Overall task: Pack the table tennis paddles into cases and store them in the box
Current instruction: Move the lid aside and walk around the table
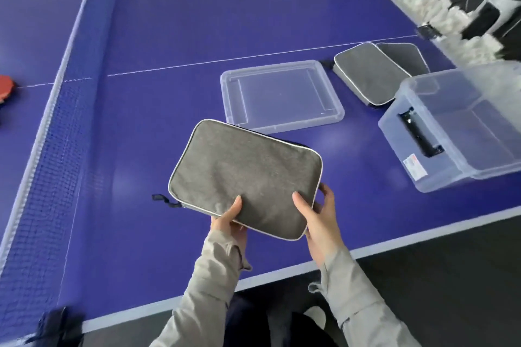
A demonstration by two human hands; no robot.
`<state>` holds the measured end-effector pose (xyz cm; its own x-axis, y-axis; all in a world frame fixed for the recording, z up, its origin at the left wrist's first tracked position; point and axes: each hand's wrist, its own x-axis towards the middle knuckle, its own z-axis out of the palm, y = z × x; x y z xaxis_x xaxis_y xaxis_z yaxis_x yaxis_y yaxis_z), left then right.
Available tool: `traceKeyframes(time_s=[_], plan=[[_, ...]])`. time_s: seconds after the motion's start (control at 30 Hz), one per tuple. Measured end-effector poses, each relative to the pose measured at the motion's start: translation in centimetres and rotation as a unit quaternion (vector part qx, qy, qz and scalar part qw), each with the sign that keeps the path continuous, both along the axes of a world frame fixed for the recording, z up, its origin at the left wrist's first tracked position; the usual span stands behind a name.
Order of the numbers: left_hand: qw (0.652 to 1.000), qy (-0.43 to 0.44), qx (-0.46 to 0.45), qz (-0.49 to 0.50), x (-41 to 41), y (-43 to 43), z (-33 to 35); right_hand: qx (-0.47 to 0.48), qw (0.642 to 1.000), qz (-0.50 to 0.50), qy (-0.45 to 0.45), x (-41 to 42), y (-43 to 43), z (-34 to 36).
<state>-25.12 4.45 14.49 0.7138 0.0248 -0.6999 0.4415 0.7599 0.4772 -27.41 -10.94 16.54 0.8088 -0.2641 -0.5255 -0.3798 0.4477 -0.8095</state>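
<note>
Holding a grey case over the near edge of the table, both hands grip its closest side; the left hand has its thumb flat on top and its fingers tucked underneath; the right hand pinches the near right corner, thumb on top, fingers curled round the side. The case looks closed, tilted a little, with pale piping along its rim and a dark pull hanging off its left corner; whether it touches the table I cannot tell.

Past the case, toward the table's middle, a clear lid lies flat; its near rim is partly hidden by the case. The clear box stands open by the near edge on the right, with a black latch and a label on its left wall. Just beyond the box a second case lies spread open. A net crosses the table on the left; beyond it, at the left border of the view, part of a red paddle shows. White balls line the far right edge.
</note>
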Motion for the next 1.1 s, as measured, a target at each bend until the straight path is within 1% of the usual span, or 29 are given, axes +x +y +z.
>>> traceKeyframes(time_s=[0.23, 0.33, 0.4, 0.47, 0.5, 0.6, 0.63, 0.67, 0.73, 0.77, 0.8, 0.93, 1.03, 1.1], plan=[[0.998, -0.025, 0.002, -0.06, -5.7, -11.8, 1.1, 0.056, 0.996, -0.059, -0.04, -6.1, -12.5, 1.2], [0.99, -0.076, 0.044, -0.113, -6.8, -15.3, 1.8, 0.08, 0.991, -0.085, -0.059, -7.9, -16.7, 2.1], [0.973, -0.133, 0.095, -0.165, -6.9, -16.7, 2.4, 0.091, 0.988, -0.096, -0.076, -8.6, -19.4, 2.9], [0.954, -0.198, 0.092, -0.204, -6.5, -17.0, 3.0, 0.099, 0.986, -0.09, -0.099, -8.8, -22.2, 3.8], [0.953, -0.207, 0.078, -0.207, -5.6, -16.8, 3.2, 0.099, 0.986, -0.083, -0.108, -8.8, -23.6, 4.2], [0.964, -0.186, 0.061, -0.181, -1.5, -14.9, 4.6, 0.084, 0.987, -0.065, -0.124, -8.3, -28.0, 4.9], [0.956, -0.196, 0.071, -0.205, 0.2, -14.9, 5.2, 0.07, 0.988, -0.058, -0.124, -7.8, -29.7, 5.0], [0.938, -0.212, 0.11, -0.249, 1.7, -15.1, 6.0, 0.055, 0.99, -0.049, -0.122, -7.4, -30.9, 5.1], [0.879, -0.248, 0.241, -0.329, 3.6, -16.7, 7.1, 0.026, 0.993, -0.03, -0.11, -6.4, -33.1, 5.2], [0.859, -0.247, 0.279, -0.35, 4.2, -18.1, 7.1, 0.009, 0.995, -0.021, -0.099, -5.7, -34.4, 5.2], [0.853, -0.237, 0.3, -0.355, 4.6, -19.4, 6.8, -0.009, 0.996, -0.01, -0.086, -4.9, -35.7, 5.3], [0.882, -0.219, 0.3, -0.291, 5.7, -24.1, 4.5, -0.056, 0.997, 0.02, -0.058, -0.7, -40.8, 5.9], [0.887, -0.224, 0.309, -0.26, 7.3, -27.5, 3.8, -0.089, 0.994, 0.035, -0.047, 2.3, -44.3, 6.9], [0.888, -0.235, 0.309, -0.248, 8.4, -30.0, 4.3, -0.109, 0.993, 0.024, -0.036, 4.1, -46.6, 7.8]])
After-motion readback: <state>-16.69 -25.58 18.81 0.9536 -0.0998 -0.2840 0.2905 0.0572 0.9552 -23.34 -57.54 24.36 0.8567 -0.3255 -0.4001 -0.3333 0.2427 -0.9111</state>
